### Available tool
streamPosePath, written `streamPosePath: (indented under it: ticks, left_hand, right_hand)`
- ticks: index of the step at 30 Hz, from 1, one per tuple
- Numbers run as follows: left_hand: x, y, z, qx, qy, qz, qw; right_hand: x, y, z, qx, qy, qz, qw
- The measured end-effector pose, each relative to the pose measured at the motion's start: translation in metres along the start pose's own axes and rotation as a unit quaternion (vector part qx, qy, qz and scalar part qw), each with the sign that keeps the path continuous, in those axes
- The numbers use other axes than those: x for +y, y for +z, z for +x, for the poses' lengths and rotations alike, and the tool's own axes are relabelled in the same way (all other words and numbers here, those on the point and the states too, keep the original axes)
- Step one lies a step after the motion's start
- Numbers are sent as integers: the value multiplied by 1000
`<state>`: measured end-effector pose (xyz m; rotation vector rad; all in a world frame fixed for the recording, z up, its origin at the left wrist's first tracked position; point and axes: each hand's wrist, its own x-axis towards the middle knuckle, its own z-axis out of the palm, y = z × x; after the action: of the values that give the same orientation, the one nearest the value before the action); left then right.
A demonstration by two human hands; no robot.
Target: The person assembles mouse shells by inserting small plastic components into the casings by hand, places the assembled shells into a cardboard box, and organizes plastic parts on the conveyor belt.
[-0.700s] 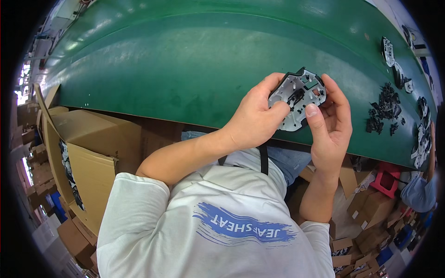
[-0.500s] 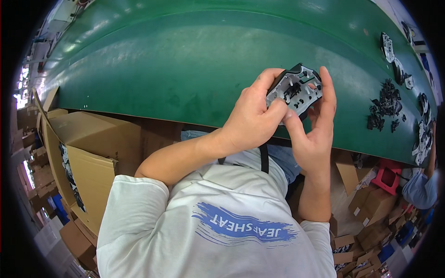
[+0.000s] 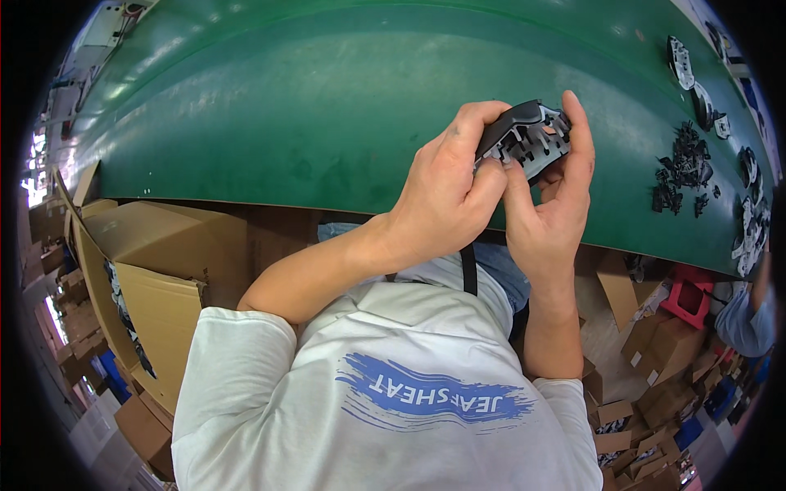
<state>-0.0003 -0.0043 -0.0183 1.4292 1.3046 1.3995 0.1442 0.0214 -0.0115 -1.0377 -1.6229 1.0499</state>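
Between my two hands is a black plastic housing shell, its grey inner side with pegs and small black parts turned partly toward me. My left hand grips its left end, fingers behind and thumb on the near edge. At the right end, my right hand holds it with the thumb at the near edge and a finger stretched up along the far side. Both thumbs nearly meet at the near rim. The shell is tilted and held above the green table; its underside is hidden.
A pile of small black parts lies on the table to the right, with several grey-and-black shells beyond it. An open cardboard box stands at the left. A red stool and another person's arm are at the far right.
Both hands have raised the shell slightly away from me and tipped it, so its black outer edge shows more and its inside less. The grip stays the same.
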Motion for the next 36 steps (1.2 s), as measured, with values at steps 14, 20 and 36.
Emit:
streamPosePath:
  ticks: [14,20,36]
  left_hand:
    - [-25,11,-13,22,25,51,998]
    - [-19,18,-8,-13,15,51,999]
    - [60,-95,-33,41,-220,-402,888]
  right_hand:
    - [23,5,-8,8,-19,-52,998]
    - [19,-15,-6,-25,7,-108,994]
    - [47,-203,65,75,84,-511,852]
